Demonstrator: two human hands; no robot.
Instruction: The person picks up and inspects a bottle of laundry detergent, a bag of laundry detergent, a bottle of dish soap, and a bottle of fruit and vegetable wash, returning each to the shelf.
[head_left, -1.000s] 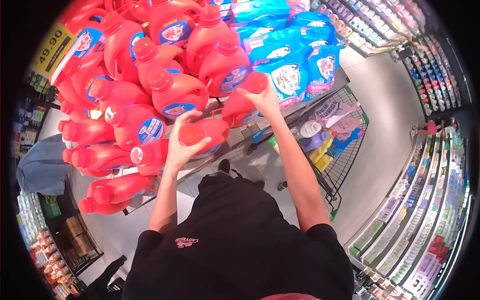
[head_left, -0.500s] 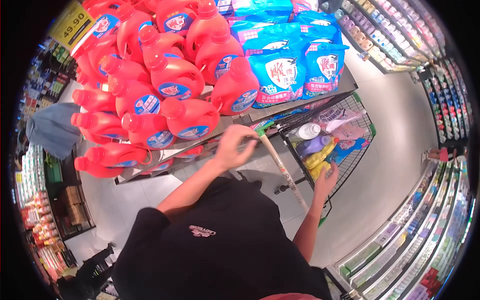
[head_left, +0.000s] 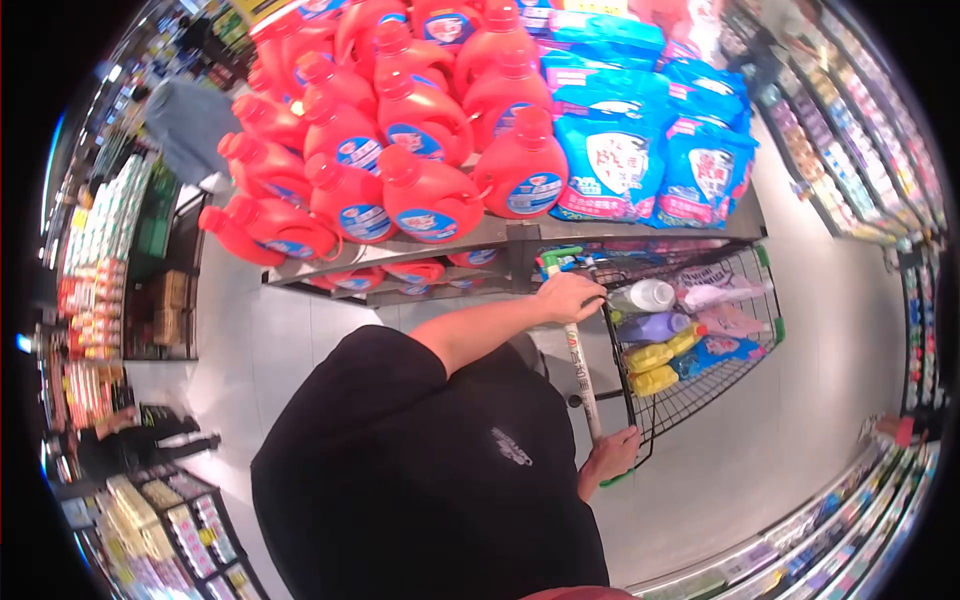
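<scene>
**One cart handle (head_left: 580, 375), a hand at each end**

The left hand (head_left: 572, 297) reaches across to the far part of the cart handle, its fingers curled over the pale bar. The right hand (head_left: 612, 457) is closed over the near end, though how tightly cannot be told. The handle runs from far to near, along the left side of a black wire cart (head_left: 700, 405) with green corner pieces.

Inside, close to the handle, a white bottle (head_left: 645, 295) lies farthest, a purple bottle (head_left: 655, 327) just nearer, and yellow bottles (head_left: 655, 380) nearest. A blue packet (head_left: 715, 350) lies to the right of the yellow bottles; pale pink bags (head_left: 722, 320) lie on its far side.

Beyond the left hand stands a display table (head_left: 370, 260), stacked with red bottles (head_left: 430, 185) on the left and blue bags (head_left: 615, 160) on the right. More red bottles show on a lower shelf under its edge.

The person wears a black T-shirt (head_left: 420, 480). A person in dark clothes (head_left: 130, 440) is well apart on the near left, and stocked shelves (head_left: 850, 165) line the far right.
</scene>
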